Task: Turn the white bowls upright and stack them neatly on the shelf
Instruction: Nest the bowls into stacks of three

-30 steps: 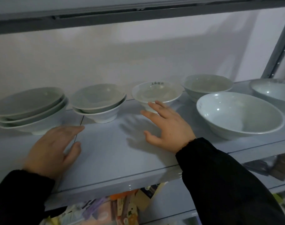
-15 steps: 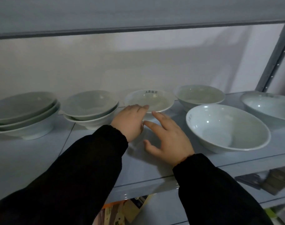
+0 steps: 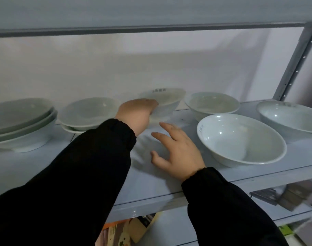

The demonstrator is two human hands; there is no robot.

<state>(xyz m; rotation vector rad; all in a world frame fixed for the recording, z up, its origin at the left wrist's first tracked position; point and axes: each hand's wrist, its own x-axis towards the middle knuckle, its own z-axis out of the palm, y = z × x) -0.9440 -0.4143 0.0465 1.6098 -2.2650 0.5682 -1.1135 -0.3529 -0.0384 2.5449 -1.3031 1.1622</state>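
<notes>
Your left hand [image 3: 137,114] reached to the back of the shelf [image 3: 151,185] and gripped the small bowl [image 3: 169,98], with the fingers curled over its near rim and the thumb hidden under the palm. That bowl sat just beyond the knuckles, close to the back wall. It was mouth up but tipped a little to one side, and its foot was blurred, so I could not tell whether it had left the shelf. It was white and glossy, with dark lettering printed inside the far rim. Your right hand [image 3: 178,151] lay open nearer to you, palm down with the fingers spread, over bare shelf just short of the bowl and holding nothing. Whether it touched the shelf was unclear. Just left of your left wrist stood a stack of two bowls [image 3: 89,110], and further left a stack of three [image 3: 22,119]. To the right of your right hand were three single bowls: a large bowl [image 3: 240,139] close by, a medium bowl [image 3: 212,103] behind it, and an end bowl [image 3: 290,118] further right. Every bowl in view looked mouth up, so the turning seemed finished and the stacking was under way. The next move probably called for lifting the small bowl level and nesting it on a stack without clipping a rim.
</notes>
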